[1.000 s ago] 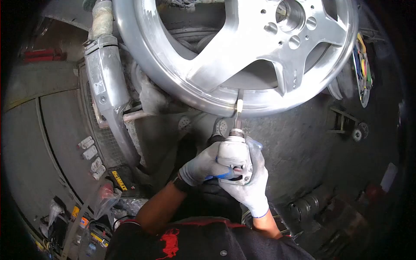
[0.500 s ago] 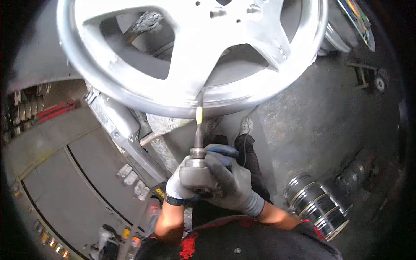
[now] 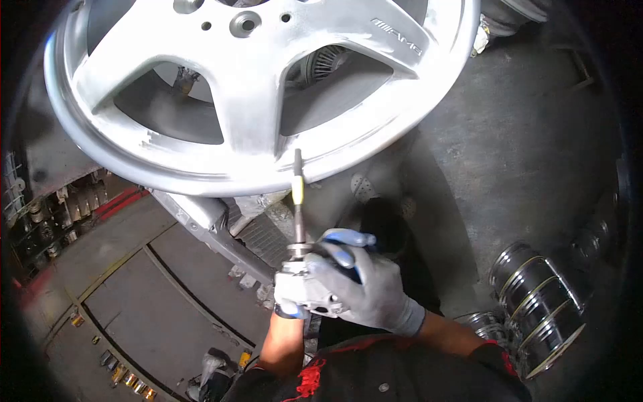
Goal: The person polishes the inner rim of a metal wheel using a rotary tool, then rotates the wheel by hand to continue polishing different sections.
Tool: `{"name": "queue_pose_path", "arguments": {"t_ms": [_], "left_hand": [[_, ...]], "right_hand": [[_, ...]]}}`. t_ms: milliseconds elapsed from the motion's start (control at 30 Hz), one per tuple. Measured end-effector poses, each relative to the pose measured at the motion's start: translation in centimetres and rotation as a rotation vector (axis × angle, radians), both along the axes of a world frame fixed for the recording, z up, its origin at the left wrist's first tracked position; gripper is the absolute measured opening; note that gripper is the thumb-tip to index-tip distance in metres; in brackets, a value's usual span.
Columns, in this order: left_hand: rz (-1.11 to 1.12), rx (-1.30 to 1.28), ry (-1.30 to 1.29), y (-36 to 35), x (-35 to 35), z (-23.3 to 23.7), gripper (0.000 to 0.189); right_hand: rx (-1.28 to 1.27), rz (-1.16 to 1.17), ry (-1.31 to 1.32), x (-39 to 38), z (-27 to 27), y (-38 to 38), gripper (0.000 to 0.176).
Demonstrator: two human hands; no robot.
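Note:
A large silver alloy wheel with wide spokes and raised AMG lettering fills the top of the head view. Both gloved hands hold a die grinder, whose long thin shaft carries a yellow band and a dark tip. That tip lies over the wheel's lip, close to the foot of a spoke; contact cannot be made out. My right hand, in a grey glove with blue patches, wraps the tool's body from the right. My left hand is closed around the tool's left side, its fingers largely hidden.
Shiny wheel barrels stand on the floor at lower right. Under the wheel is a grey metal support. A floor panel with dark strips lies at left, with small bottles along its edge. Another wheel shows at top right.
My view has shifted, so the wheel appears further left and more of its right side shows. The grinder's tip now sits right of the spoke's foot. Both hands keep their hold.

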State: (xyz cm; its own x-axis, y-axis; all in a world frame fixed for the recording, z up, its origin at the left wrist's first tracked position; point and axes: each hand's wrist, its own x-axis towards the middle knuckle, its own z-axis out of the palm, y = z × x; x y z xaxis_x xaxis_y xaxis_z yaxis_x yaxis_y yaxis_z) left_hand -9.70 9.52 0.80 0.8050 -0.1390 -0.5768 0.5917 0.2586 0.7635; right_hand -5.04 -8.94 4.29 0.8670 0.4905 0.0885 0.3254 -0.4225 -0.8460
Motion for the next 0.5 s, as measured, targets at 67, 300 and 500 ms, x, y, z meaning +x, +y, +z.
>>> {"name": "queue_pose_path", "arguments": {"t_ms": [67,300,500], "left_hand": [[0.014,0.042,-0.016,0.8,0.2,0.8,0.024],[-0.002,0.059,-0.078,-0.8,1.6,0.2,0.022],[-0.019,0.066,-0.091,-1.0,1.8,0.5,0.021]], "right_hand": [[0.036,0.021,-0.017,0.0,-0.1,1.1,0.055],[0.038,0.033,0.019,0.4,0.2,0.3,0.058],[0.103,0.024,0.122,-0.2,-0.4,0.7,0.057]]}}
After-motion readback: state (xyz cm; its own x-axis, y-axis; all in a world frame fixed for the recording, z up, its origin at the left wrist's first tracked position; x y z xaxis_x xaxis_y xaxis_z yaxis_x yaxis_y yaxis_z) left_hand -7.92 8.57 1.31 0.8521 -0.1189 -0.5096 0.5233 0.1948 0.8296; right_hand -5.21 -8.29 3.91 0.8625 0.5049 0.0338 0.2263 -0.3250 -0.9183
